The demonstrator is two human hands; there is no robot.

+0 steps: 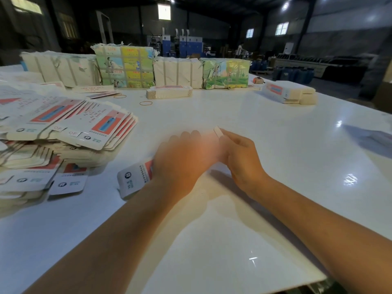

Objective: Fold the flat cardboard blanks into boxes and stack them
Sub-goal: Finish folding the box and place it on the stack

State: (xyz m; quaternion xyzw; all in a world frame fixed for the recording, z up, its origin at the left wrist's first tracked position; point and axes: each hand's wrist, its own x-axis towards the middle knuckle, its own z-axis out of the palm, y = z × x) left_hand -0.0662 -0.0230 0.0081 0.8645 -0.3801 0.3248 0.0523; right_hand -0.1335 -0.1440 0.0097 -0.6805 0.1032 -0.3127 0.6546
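Note:
A white cardboard blank (133, 179) with a red panel and printed logo lies under my hands at the table's middle. My left hand (180, 160), blurred by motion, covers most of it; I cannot tell whether its fingers grip it. My right hand (239, 158) pinches a small white flap (217, 131) at the blank's far end. A messy heap of flat blanks (63, 128) lies at the left. A small stack of white boxes (290, 94) sits at the far right.
Tied bundles of printed card (125, 66) line the back of the white table (233, 240). A low pile of blanks (169, 92) and loose rubber bands (146, 103) lie in front of them. The table's near edge runs at bottom right.

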